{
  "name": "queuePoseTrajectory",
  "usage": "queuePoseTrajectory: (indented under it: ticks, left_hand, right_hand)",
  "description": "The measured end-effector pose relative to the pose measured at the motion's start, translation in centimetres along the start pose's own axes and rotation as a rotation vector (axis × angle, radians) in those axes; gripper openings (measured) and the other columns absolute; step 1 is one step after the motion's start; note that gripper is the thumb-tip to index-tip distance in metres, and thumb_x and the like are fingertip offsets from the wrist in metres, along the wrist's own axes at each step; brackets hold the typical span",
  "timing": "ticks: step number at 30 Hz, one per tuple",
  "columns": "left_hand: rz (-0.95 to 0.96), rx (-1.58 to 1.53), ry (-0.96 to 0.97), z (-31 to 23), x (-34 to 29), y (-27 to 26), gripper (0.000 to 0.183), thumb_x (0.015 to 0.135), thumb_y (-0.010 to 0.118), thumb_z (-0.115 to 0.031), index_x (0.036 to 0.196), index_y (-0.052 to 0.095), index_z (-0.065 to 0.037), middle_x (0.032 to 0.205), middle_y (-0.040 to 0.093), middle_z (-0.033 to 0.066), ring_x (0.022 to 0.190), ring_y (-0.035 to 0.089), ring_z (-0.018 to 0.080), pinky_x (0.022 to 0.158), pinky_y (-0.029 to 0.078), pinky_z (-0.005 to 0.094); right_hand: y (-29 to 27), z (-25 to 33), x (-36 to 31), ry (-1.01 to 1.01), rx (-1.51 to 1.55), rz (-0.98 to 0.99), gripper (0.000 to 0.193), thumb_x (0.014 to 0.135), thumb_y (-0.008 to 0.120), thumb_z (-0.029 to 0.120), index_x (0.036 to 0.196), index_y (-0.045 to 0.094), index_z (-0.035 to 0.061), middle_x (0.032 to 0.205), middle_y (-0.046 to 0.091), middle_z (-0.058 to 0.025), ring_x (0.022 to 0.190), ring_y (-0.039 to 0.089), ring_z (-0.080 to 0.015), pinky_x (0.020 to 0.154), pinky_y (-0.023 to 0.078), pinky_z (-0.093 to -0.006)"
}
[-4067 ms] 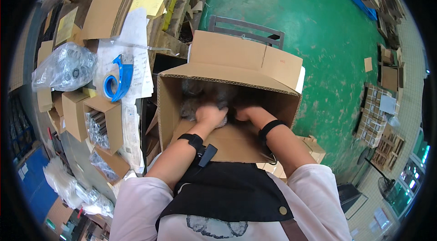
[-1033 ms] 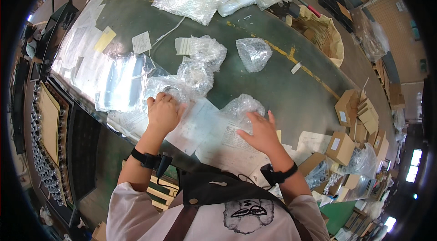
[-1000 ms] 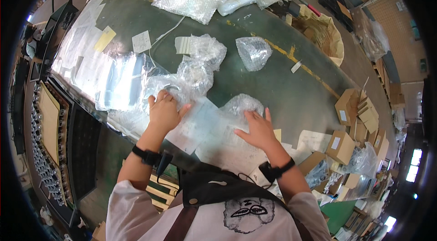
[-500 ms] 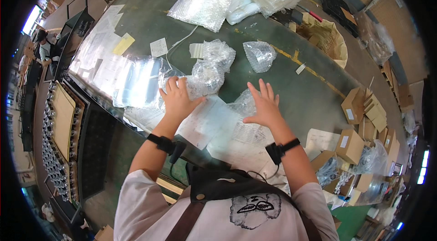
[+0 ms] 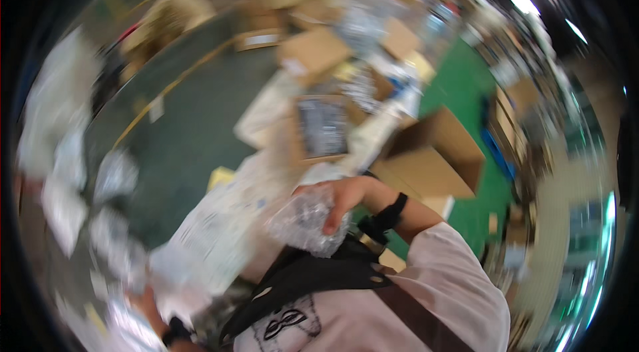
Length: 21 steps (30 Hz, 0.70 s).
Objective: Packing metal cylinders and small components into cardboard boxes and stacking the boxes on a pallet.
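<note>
My right hand (image 5: 346, 195) grips a clear bubble-wrapped bundle (image 5: 307, 224), held close to my body above the table edge. What is inside the wrap cannot be made out. At the lower left, my left hand (image 5: 145, 304) is stretched out beside crumpled bubble wrap (image 5: 120, 245); motion smears its fingers. White paper sheets (image 5: 219, 225) lie on the dark green table (image 5: 193, 112) between both hands. Another bubble-wrapped piece (image 5: 116, 174) rests farther off on the left.
An open carton (image 5: 436, 159) stands right of my right arm, over the green floor (image 5: 459, 79). Cardboard boxes (image 5: 313, 52) crowd the far end of the table. A small box with dark contents (image 5: 323, 127) sits nearer. Plastic bags (image 5: 56, 106) pile at the left.
My view has swung right toward the boxes. My right hand, earlier spread over the table, now holds a bubble-wrapped bundle near my body. My left hand appears at the lower left.
</note>
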<state>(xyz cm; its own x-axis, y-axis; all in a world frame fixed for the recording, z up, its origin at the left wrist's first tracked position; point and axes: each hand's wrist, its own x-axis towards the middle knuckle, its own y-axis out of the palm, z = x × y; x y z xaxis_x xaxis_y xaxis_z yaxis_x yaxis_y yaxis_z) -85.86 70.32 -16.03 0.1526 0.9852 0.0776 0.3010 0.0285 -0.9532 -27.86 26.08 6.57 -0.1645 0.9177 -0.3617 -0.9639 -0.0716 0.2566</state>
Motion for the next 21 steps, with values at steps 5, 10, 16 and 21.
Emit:
queuePoseTrajectory:
  ticks: [5,10,16,21]
  left_hand:
    - [0.268,-0.446,0.162,-16.2,1.4,2.1,0.093,0.067,0.073,-0.031,0.142,0.029,-0.001,0.142,0.034,0.0194,0.127,0.038,0.0338,0.105,0.033,0.0441]
    - [0.395,-0.749,0.223,-39.6,-10.4,-1.9,0.093,0.066,0.073,-0.032,0.142,0.029,-0.002,0.141,0.035,0.0187,0.125,0.040,0.0329,0.104,0.035,0.0430]
    - [0.476,-1.035,0.208,-49.7,-17.4,-8.1,0.093,0.065,0.073,-0.032,0.142,0.029,-0.002,0.139,0.037,0.0178,0.123,0.043,0.0320,0.102,0.037,0.0418]
    - [0.751,-1.073,0.608,-81.4,-42.0,-16.4,0.097,0.063,0.073,-0.035,0.142,0.028,-0.003,0.134,0.042,0.0160,0.118,0.047,0.0298,0.099,0.041,0.0390]
  right_hand:
    - [1.4,-3.2,-31.2,-0.326,0.171,-1.169,0.073,0.064,0.079,0.012,0.129,0.048,0.0017,0.119,0.058,-0.0093,0.109,0.055,-0.0204,0.094,0.045,-0.0354]
    - [-2.7,-11.1,-51.1,-0.334,0.088,-1.794,0.068,0.063,0.071,0.008,0.127,0.047,0.0057,0.116,0.057,-0.0112,0.104,0.058,-0.0233,0.089,0.049,-0.0351]
    - [-18.7,-20.4,-53.3,1.173,-1.026,-1.138,0.071,0.064,0.075,0.012,0.129,0.046,0.0125,0.122,0.052,-0.0177,0.111,0.053,-0.0328,0.088,0.049,-0.0406]
    - [-25.3,-35.2,-52.1,1.181,-1.025,-1.197,0.058,0.080,0.062,0.018,0.134,0.041,0.0162,0.137,0.036,-0.0262,0.119,0.045,-0.0453,0.085,0.051,-0.0460]
